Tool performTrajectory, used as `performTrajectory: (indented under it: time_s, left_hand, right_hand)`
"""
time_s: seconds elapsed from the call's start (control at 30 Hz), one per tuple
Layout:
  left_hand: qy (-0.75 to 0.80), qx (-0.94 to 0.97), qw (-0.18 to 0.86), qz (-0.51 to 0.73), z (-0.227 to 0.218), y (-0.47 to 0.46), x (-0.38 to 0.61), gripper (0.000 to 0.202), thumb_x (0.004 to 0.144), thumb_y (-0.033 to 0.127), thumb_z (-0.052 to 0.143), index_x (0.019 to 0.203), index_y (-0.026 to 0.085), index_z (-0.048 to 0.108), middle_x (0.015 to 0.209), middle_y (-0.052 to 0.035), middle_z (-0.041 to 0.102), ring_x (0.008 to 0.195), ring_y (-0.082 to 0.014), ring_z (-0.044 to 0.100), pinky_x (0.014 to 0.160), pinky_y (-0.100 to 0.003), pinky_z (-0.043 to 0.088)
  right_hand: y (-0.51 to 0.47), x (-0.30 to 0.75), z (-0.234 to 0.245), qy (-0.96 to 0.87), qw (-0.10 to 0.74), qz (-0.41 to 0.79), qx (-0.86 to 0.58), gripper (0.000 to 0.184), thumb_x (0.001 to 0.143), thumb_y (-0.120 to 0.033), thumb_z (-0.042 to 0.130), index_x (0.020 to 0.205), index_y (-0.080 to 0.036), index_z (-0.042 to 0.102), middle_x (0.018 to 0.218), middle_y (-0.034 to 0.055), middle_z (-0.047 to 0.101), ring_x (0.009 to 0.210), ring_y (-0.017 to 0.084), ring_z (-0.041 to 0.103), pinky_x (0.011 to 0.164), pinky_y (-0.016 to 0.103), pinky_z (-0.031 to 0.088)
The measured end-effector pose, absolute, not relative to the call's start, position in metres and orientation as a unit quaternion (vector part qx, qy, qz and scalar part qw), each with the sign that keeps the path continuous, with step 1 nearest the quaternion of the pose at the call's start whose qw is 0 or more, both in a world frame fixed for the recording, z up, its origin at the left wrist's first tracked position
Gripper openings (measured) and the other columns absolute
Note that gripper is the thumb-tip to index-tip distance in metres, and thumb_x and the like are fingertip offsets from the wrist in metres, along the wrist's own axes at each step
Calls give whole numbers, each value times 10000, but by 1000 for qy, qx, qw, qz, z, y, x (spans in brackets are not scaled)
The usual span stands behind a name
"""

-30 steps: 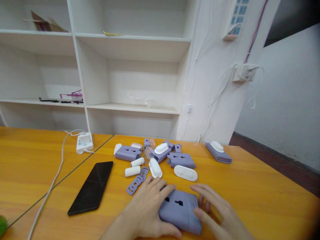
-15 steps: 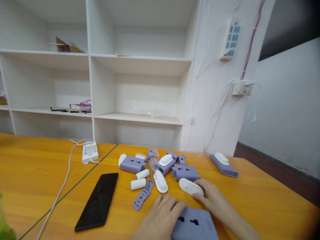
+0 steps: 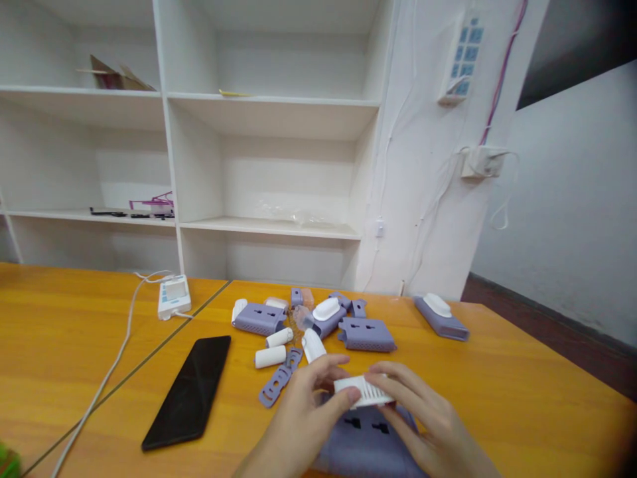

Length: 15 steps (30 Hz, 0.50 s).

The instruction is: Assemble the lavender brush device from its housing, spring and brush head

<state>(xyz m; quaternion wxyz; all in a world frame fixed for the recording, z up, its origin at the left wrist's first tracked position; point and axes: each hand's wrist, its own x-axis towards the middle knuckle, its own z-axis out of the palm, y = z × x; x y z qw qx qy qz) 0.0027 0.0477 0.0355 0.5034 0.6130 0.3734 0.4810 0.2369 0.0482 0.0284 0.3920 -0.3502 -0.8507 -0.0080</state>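
Both my hands hold a white oval plastic part (image 3: 362, 390) just above a lilac socket housing (image 3: 365, 441) that lies on the orange table (image 3: 522, 405). My left hand (image 3: 303, 418) pinches the part's left end with thumb and fingers. My right hand (image 3: 423, 421) grips its right end. Beyond them lie several lilac and white parts: a lilac housing (image 3: 367, 334), another lilac housing (image 3: 257, 318), two white cylinders (image 3: 271, 347) and a flat lilac strip (image 3: 277, 383).
A black phone (image 3: 190, 388) lies left of my hands. A white power strip (image 3: 173, 296) with a cable sits further left. Another lilac housing with a white cap (image 3: 440, 317) lies at the right. White shelves (image 3: 269, 166) stand behind the table.
My right hand picked the white oval part off the table and brought it over the lilac housing. My left hand lifted off the housing and took hold of the part's other end.
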Motion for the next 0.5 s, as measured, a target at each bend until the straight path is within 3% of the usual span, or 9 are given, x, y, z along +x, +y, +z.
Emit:
performTrajectory:
  time_s: [0.17,0.4,0.5]
  left_hand:
    - [399,635,471,464,32,49,0,550,778,397,837,1252,181,659,1272,-134,699,1204,-326,641,1099,-486,463]
    - [418,675,445,414,33,42,-1,481,892,431,728,1310,223,615,1316,-89,675,1267,-299,593,1144,-485,412]
    - [410,677,446,418,30,43,0,431,936,465,698,1303,251,625,1315,-66,680,1280,-283,590,1140,-459,416]
  right_hand:
    - [48,241,22,-853,366,10,-370,386,991,-176,610,1339,-342,638,1327,28,712,1227,173,703,1058,207,530]
    - [46,240,32,-847,348,94,-391,167,1002,-206,595,1135,-302,628,1202,34,711,1151,178,705,994,242,546]
    - [46,240,34,-849,348,105,-383,187,977,-142,576,1093,-284,608,1202,47,700,1128,179,708,969,243,545]
